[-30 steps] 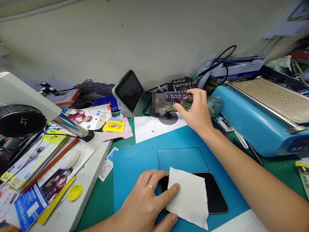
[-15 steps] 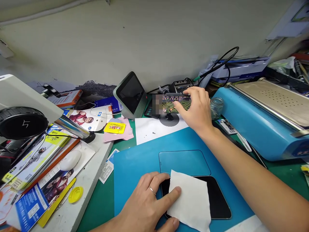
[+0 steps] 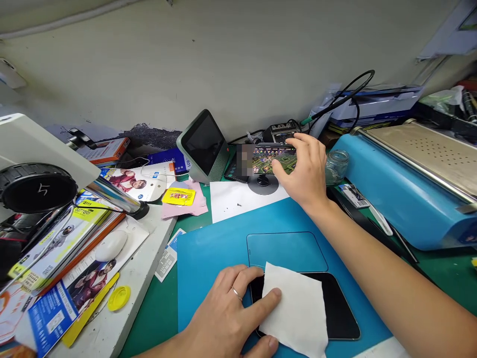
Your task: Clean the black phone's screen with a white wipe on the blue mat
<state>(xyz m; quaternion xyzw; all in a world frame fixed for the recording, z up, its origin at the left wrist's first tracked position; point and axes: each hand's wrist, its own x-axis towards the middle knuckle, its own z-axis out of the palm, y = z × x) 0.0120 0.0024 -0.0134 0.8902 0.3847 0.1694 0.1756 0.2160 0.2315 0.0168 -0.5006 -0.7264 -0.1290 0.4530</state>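
Observation:
My left hand (image 3: pixel 231 311) is over the left end of a black smartphone (image 3: pixel 341 311) lying screen up. Its fingers and thumb close about the phone's two long edges, and the index finger presses a white wipe (image 3: pixel 296 311) that covers much of the screen. Just beyond lies a clear screen protector (image 3: pixel 286 251) on the blue mat (image 3: pixel 208 258). My right hand (image 3: pixel 303 171) reaches to a second phone (image 3: pixel 285 159), propped sideways on a round-based stand (image 3: pixel 263 185) with a game on screen. The thumb is at that screen, the other fingers spread near its upper right corner.
A smart display (image 3: pixel 204 146) stands at the back. On the right are a glass jar (image 3: pixel 337 166) and a large blue machine (image 3: pixel 402 199). To the left, a white ledge (image 3: pixel 143 268) holds boxes, a white mouse (image 3: pixel 111 245), a yellow cap (image 3: pixel 119 298) and a lamp-like arm (image 3: pixel 115 196).
The right thumb has shifted slightly on the propped phone, and the game picture differs. The whole view has moved a little. My left hand keeps its place on the phone and wipe.

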